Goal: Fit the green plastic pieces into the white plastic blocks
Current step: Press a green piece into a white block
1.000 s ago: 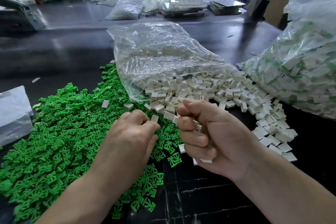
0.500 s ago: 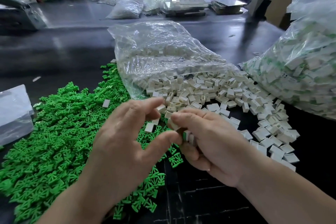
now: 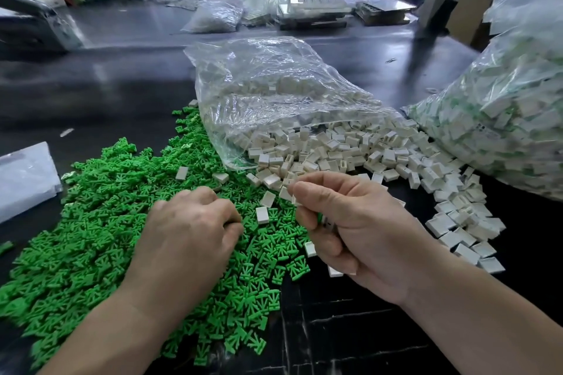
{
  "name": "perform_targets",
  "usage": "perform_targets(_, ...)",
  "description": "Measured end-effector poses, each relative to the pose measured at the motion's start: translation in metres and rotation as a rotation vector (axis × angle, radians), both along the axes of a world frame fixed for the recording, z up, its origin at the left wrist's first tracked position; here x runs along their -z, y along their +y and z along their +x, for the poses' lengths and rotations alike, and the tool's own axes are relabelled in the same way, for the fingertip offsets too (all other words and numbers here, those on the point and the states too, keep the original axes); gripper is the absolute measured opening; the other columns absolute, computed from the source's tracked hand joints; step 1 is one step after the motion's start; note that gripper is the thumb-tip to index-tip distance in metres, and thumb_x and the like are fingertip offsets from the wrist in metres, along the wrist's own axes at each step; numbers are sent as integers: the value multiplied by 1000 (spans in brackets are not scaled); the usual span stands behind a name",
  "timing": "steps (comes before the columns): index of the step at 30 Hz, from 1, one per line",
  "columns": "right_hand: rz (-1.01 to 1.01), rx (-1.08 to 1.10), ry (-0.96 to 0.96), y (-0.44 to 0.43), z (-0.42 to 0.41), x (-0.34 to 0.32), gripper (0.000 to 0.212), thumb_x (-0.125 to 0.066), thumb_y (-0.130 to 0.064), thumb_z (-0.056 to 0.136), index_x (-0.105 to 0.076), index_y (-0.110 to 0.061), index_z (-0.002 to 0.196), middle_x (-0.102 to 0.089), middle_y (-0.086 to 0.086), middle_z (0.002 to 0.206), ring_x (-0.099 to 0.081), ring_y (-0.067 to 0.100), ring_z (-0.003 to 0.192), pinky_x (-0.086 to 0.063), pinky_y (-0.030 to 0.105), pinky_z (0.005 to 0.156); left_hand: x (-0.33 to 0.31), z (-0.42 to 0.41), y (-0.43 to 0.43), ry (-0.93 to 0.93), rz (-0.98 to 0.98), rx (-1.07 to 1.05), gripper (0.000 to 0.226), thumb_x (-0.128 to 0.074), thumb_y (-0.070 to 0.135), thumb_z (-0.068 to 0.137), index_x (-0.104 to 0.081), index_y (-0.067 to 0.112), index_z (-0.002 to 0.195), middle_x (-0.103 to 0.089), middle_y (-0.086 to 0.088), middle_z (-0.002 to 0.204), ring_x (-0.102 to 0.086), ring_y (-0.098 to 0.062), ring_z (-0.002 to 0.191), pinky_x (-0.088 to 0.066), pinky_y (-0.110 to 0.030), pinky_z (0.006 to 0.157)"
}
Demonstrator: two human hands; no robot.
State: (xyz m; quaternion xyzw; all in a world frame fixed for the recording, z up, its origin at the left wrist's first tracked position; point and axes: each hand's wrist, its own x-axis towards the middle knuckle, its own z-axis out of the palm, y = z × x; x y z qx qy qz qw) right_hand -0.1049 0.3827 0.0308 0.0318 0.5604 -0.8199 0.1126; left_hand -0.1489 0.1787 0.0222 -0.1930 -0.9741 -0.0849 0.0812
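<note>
Dark worktable (image 3: 122, 85) is bearing a bag (image 3: 502, 119) of seemingly fitted blocks, right; heaps of green pieces (image 3: 91, 222), lower left, and white blocks (image 3: 350, 149), centre, are waiting. Right hand (image 3: 359, 231) is clutching blocks; left hand (image 3: 189, 231) is curling into greens, grasp unclear.

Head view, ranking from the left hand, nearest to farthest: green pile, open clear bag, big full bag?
1. green pile: directly under the left hand.
2. open clear bag: just ahead, centre.
3. big full bag: far right edge.
</note>
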Motion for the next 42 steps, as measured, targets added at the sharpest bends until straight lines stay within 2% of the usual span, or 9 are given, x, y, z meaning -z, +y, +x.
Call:
perform_targets(5, 50, 18, -23, 1, 0, 3, 8, -66, -18, 94, -71, -12, 95, -58, 5, 70, -38, 10, 42, -26, 15, 33, 3, 5, 4, -16, -41, 38, 49, -42, 69, 85, -70, 34, 104, -59, 10, 91, -54, -14, 88, -42, -38, 78)
perform_targets(10, 68, 25, -38, 0, 1, 2, 10, -63, -16, 97, -71, -9, 95, -58, 5, 69, -37, 11, 42, -25, 15, 33, 5, 5, 12, 22, 32, 69, 20, -60, 50, 86, -70, 33, 88, -53, 13, 81, -50, -12, 79, -38, -36, 74)
perform_targets(15, 69, 25, -38, 0, 1, 1, 11, -63, -15, 97, -69, -6, 99, -59, 5, 69, -38, 11, 41, -26, 16, 33, 6, 6, 12, 37, 81, 62, 30, -45, 44, 88, -70, 28, 83, -55, 12, 79, -52, -13, 76, -38, -37, 74)
perform_targets(19, 89, 15, -39, 0, 1, 2, 14, -64, -13, 97, -74, -15, 88, -60, 6, 72, -39, 10, 42, -26, 16, 33, 0, 10, 13, 32, 386, 77, 21, -48, 38, 87, -66, 31, 79, -58, 16, 72, -53, -2, 71, -37, -22, 65)
perform_targets(22, 118, 5, -49, -1, 1, 3, 11, -64, -12, 98, -73, -14, 93, -63, 6, 74, -41, 10, 42, -27, 17, 33, -2, 15, 12, -156, 728, 72, 20, -57, 46, 84, -66, 30, 75, -62, 11, 61, -56, -7, 54, -37, -10, 46)
perform_targets(26, 108, -40, -19, -1, 3, 1, 15, -67, -17, 95, -75, -21, 83, -62, 5, 73, -41, 9, 42, -29, 16, 33, 0, 15, 7, -368, 1048, 104, 15, -64, 43, 79, -69, 32, 87, -76, 4, 84, -71, -12, 74, -57, -26, 66)
perform_targets(30, 109, -64, 15, -1, 4, -3, 16, -72, -30, 86, -70, -21, 72, -56, 4, 68, -39, 9, 40, -28, 16, 33, 3, 12, 7, -487, 1291, 171, 16, -68, 39, 78, -70, 26, 86, -75, -10, 90, -72, -26, 80, -54, -35, 67)
perform_targets(37, 189, -104, 80, -4, 8, -3, 15, -67, -27, 96, -71, -20, 83, -52, 2, 64, -34, 11, 41, -27, 16, 34, 3, 17, 13, -564, 1325, 192, 28, -72, 44, 76, -72, 20, 91, -70, -13, 76, -66, -24, 65, -53, -27, 57)
perform_targets(42, 195, -94, 86, -3, 6, -4, 14, -68, -35, 87, -69, -25, 78, -52, 2, 65, -31, 14, 43, -24, 17, 36, -1, 19, 14, -496, 1343, 171, 21, -73, 41, 80, -71, 22, 88, -70, -11, 74, -66, -22, 63, -53, -26, 55)
